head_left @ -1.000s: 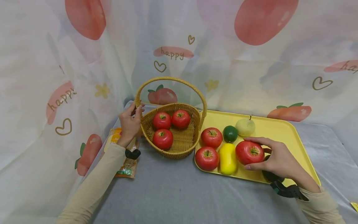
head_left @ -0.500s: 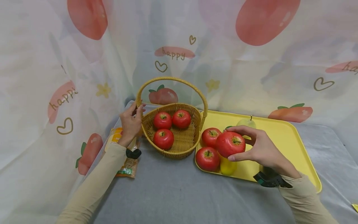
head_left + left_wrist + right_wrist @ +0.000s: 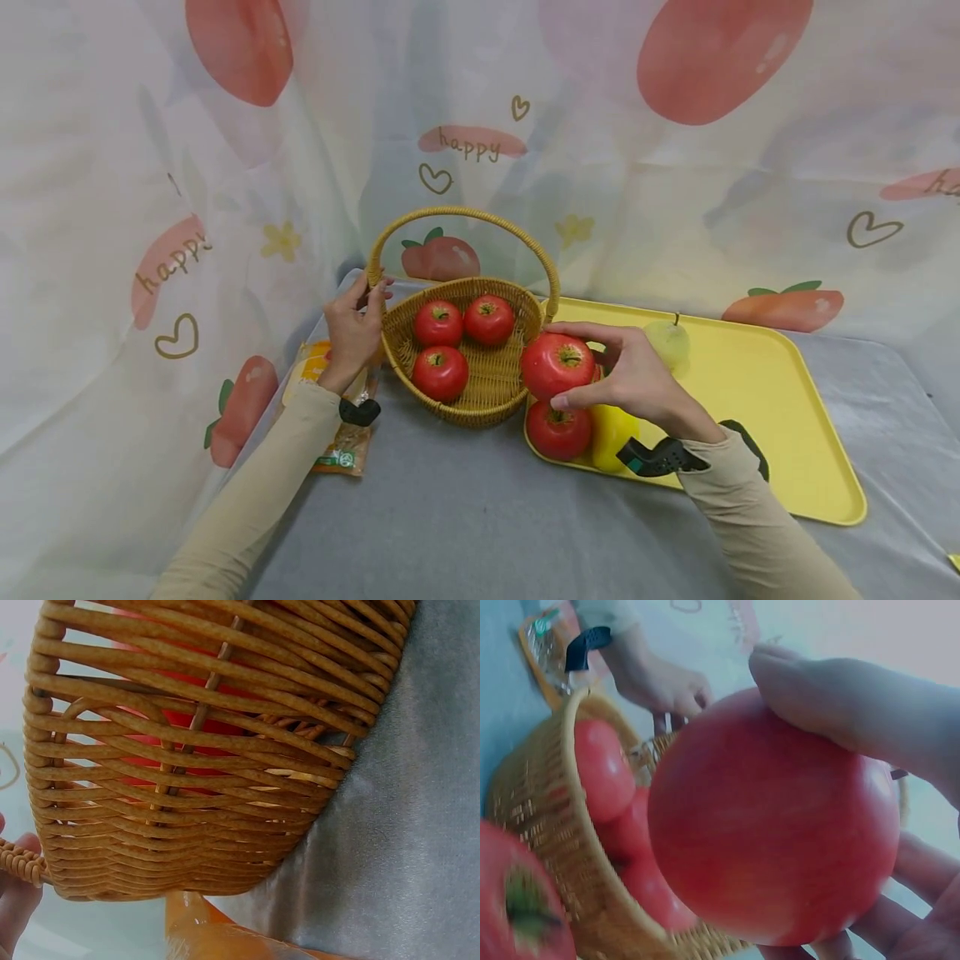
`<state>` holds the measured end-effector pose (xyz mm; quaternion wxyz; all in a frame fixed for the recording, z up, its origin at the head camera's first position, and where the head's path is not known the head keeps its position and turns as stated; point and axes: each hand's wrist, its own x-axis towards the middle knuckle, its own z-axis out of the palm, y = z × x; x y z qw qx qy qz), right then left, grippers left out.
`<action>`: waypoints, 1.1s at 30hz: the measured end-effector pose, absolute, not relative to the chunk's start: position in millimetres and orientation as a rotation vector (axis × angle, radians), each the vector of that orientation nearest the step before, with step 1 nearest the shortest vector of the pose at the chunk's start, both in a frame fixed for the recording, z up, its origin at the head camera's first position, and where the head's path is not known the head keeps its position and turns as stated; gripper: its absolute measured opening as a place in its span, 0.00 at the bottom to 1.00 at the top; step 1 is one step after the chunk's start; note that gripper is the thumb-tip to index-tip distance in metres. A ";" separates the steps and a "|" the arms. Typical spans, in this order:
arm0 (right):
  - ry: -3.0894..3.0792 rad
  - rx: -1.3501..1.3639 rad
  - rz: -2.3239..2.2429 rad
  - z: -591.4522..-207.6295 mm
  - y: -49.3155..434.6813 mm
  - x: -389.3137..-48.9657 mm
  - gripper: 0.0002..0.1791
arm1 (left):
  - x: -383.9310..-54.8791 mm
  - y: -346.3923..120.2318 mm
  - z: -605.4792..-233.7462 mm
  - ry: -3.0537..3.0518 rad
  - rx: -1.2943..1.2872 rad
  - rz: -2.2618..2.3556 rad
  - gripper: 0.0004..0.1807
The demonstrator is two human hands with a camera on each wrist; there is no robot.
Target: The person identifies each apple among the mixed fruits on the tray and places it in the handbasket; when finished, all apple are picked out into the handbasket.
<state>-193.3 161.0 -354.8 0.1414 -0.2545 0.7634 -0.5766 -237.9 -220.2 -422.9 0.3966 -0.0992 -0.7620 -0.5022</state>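
Observation:
My left hand (image 3: 352,329) grips the left foot of the arched handle of a wicker basket (image 3: 480,411). In the left wrist view, fingertips (image 3: 19,900) curl at that handle, beside the basket's woven wall (image 3: 187,847). Three red apples lie inside, one of them the front apple (image 3: 440,374). Between thumb and fingers, my right hand (image 3: 637,375) holds another red apple (image 3: 551,367) at the basket's right rim, over the yellow tray's left end. Up close in the right wrist view, this held apple (image 3: 772,825) covers part of the basket.
On the yellow tray (image 3: 795,433) are a red apple (image 3: 558,433), a yellow fruit (image 3: 615,437) partly covered, and a pale green pear (image 3: 667,340). A dark round thing shows behind my right wrist. A food packet (image 3: 345,450) lies left of the basket. Printed cloth hangs behind.
My right hand has carried the held apple leftward across the tray to the basket's right rim. The left hand keeps its grip on the handle, and the basket has stayed put.

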 end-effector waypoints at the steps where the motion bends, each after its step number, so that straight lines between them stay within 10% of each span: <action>1: 2.161 -0.733 -1.690 -355.3 156.9 -194.5 0.44 | -240.5 -222.3 -426.0 -1.932 -0.250 -1.276 0.16; 33: 2.115 -0.696 -1.565 -365.2 76.5 -209.1 0.42 | -245.0 -229.4 -432.6 -1.943 -0.273 -1.320 0.17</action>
